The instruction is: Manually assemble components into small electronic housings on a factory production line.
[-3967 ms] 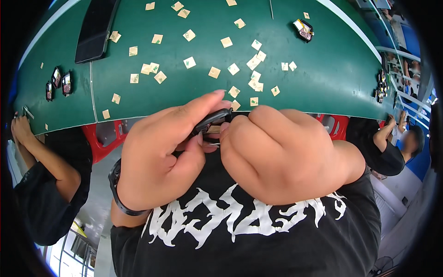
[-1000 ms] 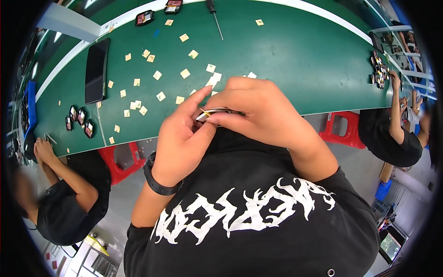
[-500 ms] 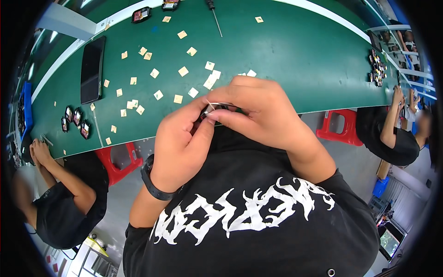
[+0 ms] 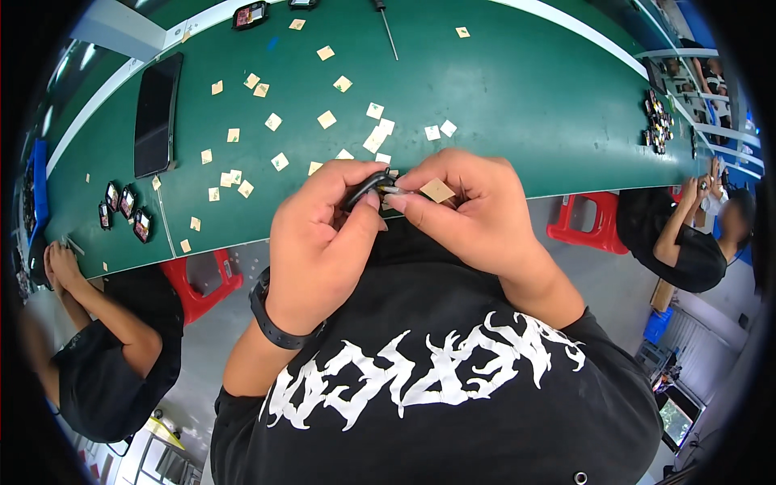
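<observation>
My left hand (image 4: 311,230) is closed around a small black rounded plastic case (image 4: 364,191), holding it in front of my chest at the table's near edge. My right hand (image 4: 477,214) has thumb and index finger pinched at the case's right side. A beige paper-like square (image 4: 437,191) sticks out by those right fingers, and something small and pale shows at their tips. The inside of the case is mostly covered by my fingers. Similar pale squares (image 4: 374,139) lie scattered on the green table (image 4: 517,97) just beyond my hands.
A black phone-like slab (image 4: 158,115) lies at the left. Small black devices (image 4: 127,201) sit near it, at the far edge and in a cluster (image 4: 659,121) far right. A screwdriver (image 4: 389,31) lies at the back. Red stools (image 4: 586,224) and seated co-workers (image 4: 121,347) flank me.
My right fingers have drawn a little apart from my left hand. The beige square now shows beside them, and more of the black case is visible. The view has shifted slightly.
</observation>
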`<state>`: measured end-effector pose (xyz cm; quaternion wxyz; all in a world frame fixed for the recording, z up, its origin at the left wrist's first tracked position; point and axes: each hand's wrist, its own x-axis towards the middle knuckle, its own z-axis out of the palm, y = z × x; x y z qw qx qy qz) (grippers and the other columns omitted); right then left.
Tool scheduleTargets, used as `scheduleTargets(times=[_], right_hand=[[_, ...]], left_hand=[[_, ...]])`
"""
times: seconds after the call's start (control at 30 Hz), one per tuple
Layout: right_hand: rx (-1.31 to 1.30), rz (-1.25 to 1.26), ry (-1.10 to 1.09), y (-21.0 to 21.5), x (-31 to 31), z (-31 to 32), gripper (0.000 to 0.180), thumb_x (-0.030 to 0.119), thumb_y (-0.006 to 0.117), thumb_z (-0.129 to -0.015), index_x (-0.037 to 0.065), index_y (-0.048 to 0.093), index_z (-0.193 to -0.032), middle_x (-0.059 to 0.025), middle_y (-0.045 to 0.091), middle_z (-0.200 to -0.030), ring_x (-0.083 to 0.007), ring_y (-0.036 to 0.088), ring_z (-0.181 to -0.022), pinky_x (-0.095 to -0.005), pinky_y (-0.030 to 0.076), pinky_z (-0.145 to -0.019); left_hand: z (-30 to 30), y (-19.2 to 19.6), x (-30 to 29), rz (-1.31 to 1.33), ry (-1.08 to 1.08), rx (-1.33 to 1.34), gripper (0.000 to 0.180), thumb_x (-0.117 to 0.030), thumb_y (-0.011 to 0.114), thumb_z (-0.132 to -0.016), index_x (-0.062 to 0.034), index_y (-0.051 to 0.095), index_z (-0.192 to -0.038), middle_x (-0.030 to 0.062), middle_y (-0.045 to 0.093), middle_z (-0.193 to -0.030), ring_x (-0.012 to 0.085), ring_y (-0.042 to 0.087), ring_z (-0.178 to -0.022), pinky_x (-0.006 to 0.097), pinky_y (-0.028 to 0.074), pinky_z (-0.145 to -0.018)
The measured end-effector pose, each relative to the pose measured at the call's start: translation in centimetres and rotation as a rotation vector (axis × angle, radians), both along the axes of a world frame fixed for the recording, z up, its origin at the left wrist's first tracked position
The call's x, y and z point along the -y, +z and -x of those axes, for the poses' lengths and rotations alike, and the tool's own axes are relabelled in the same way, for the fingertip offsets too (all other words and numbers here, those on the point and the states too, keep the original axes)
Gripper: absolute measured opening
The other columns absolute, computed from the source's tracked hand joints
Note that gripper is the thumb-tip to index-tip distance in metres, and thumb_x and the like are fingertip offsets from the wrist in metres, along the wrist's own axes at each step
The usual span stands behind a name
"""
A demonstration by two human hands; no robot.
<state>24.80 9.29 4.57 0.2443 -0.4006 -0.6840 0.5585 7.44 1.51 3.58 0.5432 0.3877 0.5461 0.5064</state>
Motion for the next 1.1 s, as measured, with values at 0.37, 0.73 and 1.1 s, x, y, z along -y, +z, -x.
scheduleTargets(times=[0.37, 0.73, 1.1], right_hand=[[-0.225, 0.288, -0.132, -1.0, 0.6, 1.2, 0.011, 0.004, 0.074, -0.086, -0.005, 0.072, -0.092, -0.0084, 0.066, -0.085, -0.0120, 0.068, -0.075, -0.0224, 0.054, -0.064], [-0.178, 0.463, -0.147, -1.4, 0.2, 1.8, 0.026, -0.004, 0.076, -0.081, -0.001, 0.062, -0.103, -0.0006, 0.059, -0.081, -0.0081, 0.063, -0.077, -0.0211, 0.052, -0.067], [-0.076, 0.540, -0.090, -2.2, 1.2, 3.6, 0.030, 0.008, 0.076, -0.085, -0.004, 0.061, -0.108, 0.0072, 0.040, -0.065, -0.0034, 0.043, -0.064, -0.0220, 0.041, -0.063]], left_hand=[[0.5, -0.6, 0.3, -0.048, -0.104, 0.098, 0.041, -0.003, 0.048, -0.100, 0.0061, 0.046, -0.140, 0.0107, 0.063, -0.118, 0.0140, 0.063, -0.100, 0.025, 0.054, -0.075], [1.5, -1.4, 0.9, -0.039, -0.182, 0.228, 0.039, -0.003, 0.045, -0.100, 0.0098, 0.046, -0.137, 0.0126, 0.063, -0.111, 0.0160, 0.065, -0.088, 0.026, 0.054, -0.074], [3.6, -2.4, 1.7, 0.017, -0.216, 0.367, 0.040, -0.001, 0.043, -0.099, 0.0063, 0.048, -0.138, 0.0087, 0.062, -0.104, 0.0116, 0.063, -0.081, 0.024, 0.053, -0.070]])
